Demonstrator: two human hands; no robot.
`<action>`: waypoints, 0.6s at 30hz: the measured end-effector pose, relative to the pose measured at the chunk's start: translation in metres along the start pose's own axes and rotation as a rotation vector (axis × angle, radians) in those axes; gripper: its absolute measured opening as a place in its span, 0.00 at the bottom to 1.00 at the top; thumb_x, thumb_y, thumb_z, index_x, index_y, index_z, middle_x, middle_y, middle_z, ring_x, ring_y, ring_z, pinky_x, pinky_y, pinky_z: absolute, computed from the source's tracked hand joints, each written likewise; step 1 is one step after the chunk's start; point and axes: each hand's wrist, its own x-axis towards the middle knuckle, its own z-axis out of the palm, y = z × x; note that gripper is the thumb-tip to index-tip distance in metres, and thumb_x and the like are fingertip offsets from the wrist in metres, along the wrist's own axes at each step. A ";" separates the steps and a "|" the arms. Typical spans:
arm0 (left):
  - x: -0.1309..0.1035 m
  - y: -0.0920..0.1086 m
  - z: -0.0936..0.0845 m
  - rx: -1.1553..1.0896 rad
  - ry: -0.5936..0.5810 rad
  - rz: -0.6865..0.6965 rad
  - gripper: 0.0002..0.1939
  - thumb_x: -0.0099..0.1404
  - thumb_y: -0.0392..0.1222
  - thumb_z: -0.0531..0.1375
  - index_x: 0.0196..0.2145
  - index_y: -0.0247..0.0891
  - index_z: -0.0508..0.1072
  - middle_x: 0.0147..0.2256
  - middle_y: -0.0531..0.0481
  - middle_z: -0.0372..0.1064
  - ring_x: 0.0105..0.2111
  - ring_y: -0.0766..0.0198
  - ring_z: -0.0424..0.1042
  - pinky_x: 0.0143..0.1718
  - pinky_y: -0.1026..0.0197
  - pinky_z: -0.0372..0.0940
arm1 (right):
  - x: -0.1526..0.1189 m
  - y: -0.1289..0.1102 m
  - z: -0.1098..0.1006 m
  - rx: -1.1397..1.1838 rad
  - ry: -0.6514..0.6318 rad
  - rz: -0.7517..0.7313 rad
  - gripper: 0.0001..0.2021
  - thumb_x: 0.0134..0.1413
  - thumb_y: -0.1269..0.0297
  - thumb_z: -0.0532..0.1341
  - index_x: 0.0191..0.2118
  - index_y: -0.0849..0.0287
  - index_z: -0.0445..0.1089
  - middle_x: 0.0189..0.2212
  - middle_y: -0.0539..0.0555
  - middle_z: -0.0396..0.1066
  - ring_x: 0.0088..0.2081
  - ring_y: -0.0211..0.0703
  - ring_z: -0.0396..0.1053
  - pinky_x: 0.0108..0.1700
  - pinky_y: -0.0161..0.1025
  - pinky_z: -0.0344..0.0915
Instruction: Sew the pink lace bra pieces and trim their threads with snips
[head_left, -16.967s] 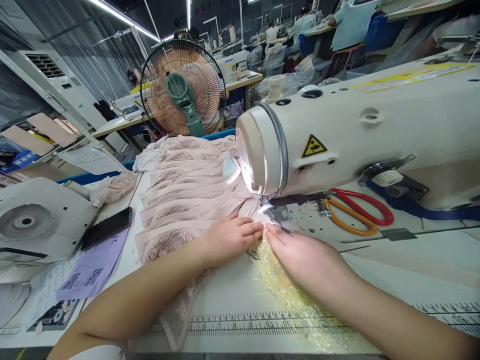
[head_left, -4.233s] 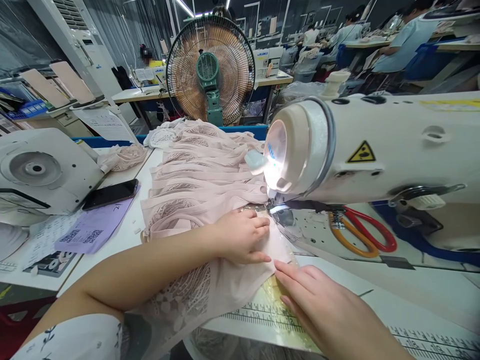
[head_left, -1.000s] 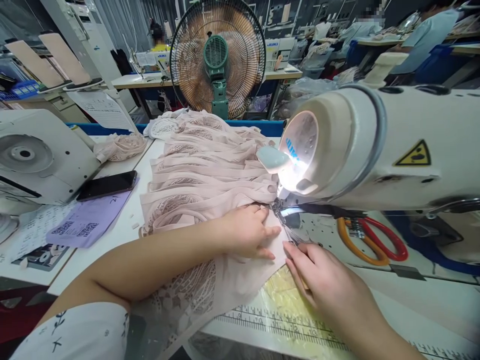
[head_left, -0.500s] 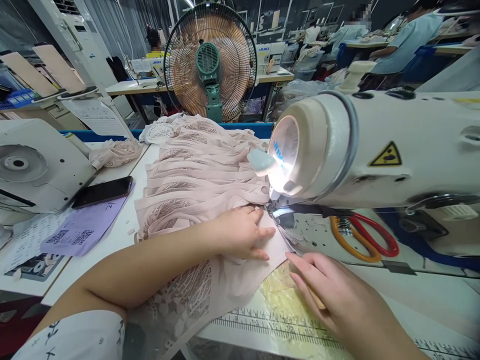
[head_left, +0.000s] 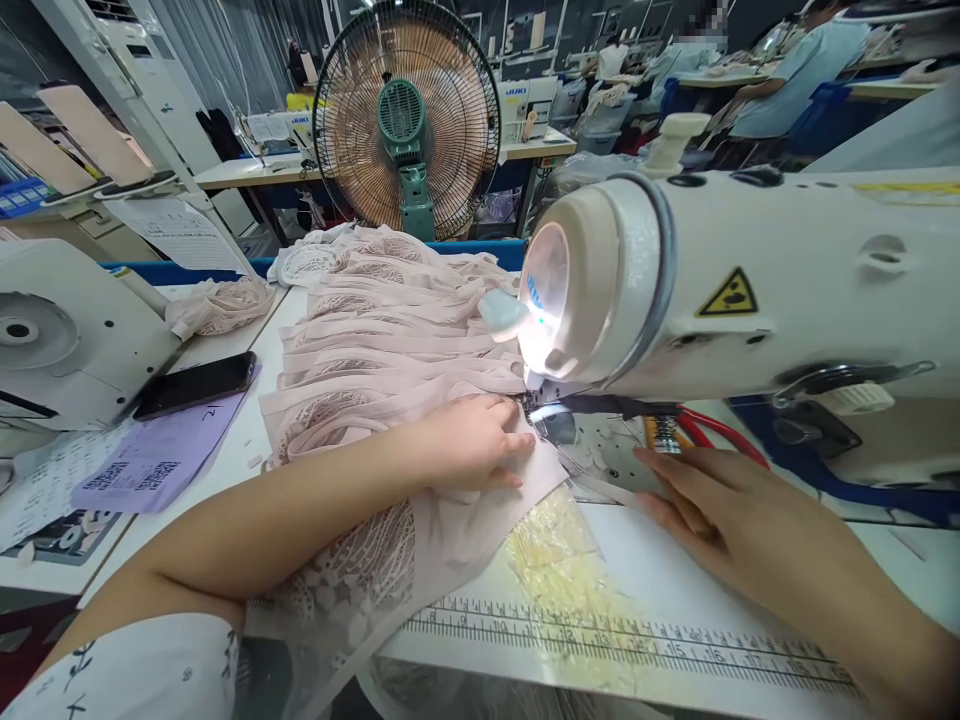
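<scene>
Pale pink fabric with lace (head_left: 457, 535) lies under the lit head of a white sewing machine (head_left: 600, 280). My left hand (head_left: 472, 445) rests on it just left of the needle area, fingers spread and pressing it flat. To the right, my right hand (head_left: 712, 500) pinches the end of a thin pale strip (head_left: 604, 489) that runs back toward the needle area. Behind my left hand, a stack of pink lace garments (head_left: 375, 330) covers the table.
Scissors with red and orange handles (head_left: 720, 432) lie partly behind my right hand. A phone (head_left: 196, 385) sits on purple paper (head_left: 169, 450) at left. A ruler scale (head_left: 570, 632) runs along the front edge. Beyond stand a large fan (head_left: 405, 120) and seated people.
My right hand has moved right, away from the fabric's edge, and the thin strip is now stretched out from it. My left hand stays on the fabric. The view has shifted slightly.
</scene>
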 end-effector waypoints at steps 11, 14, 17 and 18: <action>-0.043 0.082 0.037 0.087 0.149 -0.056 0.26 0.71 0.39 0.44 0.63 0.26 0.56 0.63 0.36 0.53 0.61 0.48 0.56 0.60 0.43 0.53 | 0.015 -0.037 0.012 0.022 -0.019 -0.234 0.14 0.62 0.67 0.51 0.44 0.61 0.74 0.40 0.62 0.73 0.42 0.54 0.69 0.43 0.49 0.67; -0.045 0.065 0.045 0.072 0.191 -0.022 0.23 0.71 0.34 0.43 0.61 0.32 0.60 0.62 0.42 0.57 0.61 0.52 0.58 0.61 0.41 0.50 | 0.019 -0.045 0.021 -0.021 -0.057 -0.275 0.17 0.59 0.75 0.49 0.45 0.62 0.74 0.41 0.63 0.73 0.45 0.55 0.67 0.44 0.50 0.66; -0.044 0.044 0.044 0.046 0.230 0.057 0.21 0.72 0.32 0.43 0.58 0.35 0.64 0.60 0.44 0.61 0.59 0.54 0.61 0.61 0.39 0.50 | 0.019 -0.046 0.028 -0.071 -0.032 -0.256 0.17 0.57 0.76 0.51 0.44 0.61 0.75 0.46 0.63 0.71 0.51 0.58 0.64 0.47 0.51 0.65; -0.043 0.039 0.042 0.041 0.239 0.073 0.20 0.72 0.32 0.43 0.57 0.35 0.66 0.59 0.45 0.63 0.58 0.55 0.62 0.60 0.38 0.51 | 0.018 -0.046 0.029 -0.082 -0.021 -0.245 0.17 0.57 0.76 0.51 0.44 0.60 0.75 0.48 0.64 0.70 0.53 0.59 0.63 0.47 0.52 0.64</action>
